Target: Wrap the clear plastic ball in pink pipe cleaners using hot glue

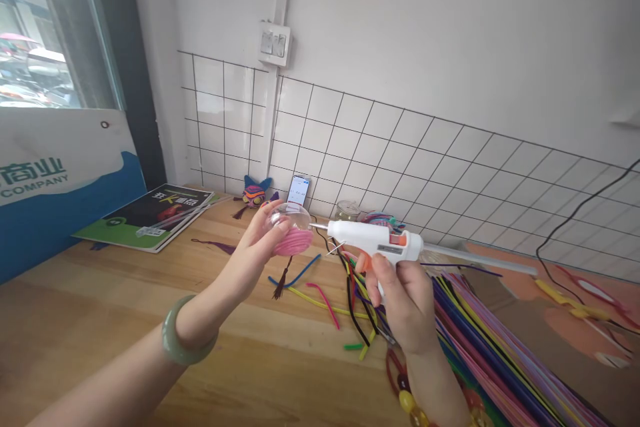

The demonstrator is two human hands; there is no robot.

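My left hand (257,240) is closed around a clear plastic ball (295,213) whose lower half is wrapped in pink pipe cleaner (294,241). Beneath the ball hangs a dark tassel (281,285). Held in my right hand (405,300) is a white hot glue gun (360,238) with an orange trigger, a long clear glue stick jutting from its back. Its metal nozzle points left and ends right beside the ball's edge; whether it touches, I cannot tell. My fingers hide part of the ball's left side.
Loose pipe cleaner pieces (325,303) lie on the wooden table (240,367). Long bundled pipe cleaners (490,347) spread at the right. A phone (299,191), a glass jar (347,209) and a colourful cat-like ornament (256,193) stand by the wall; magazines (155,213) lie left.
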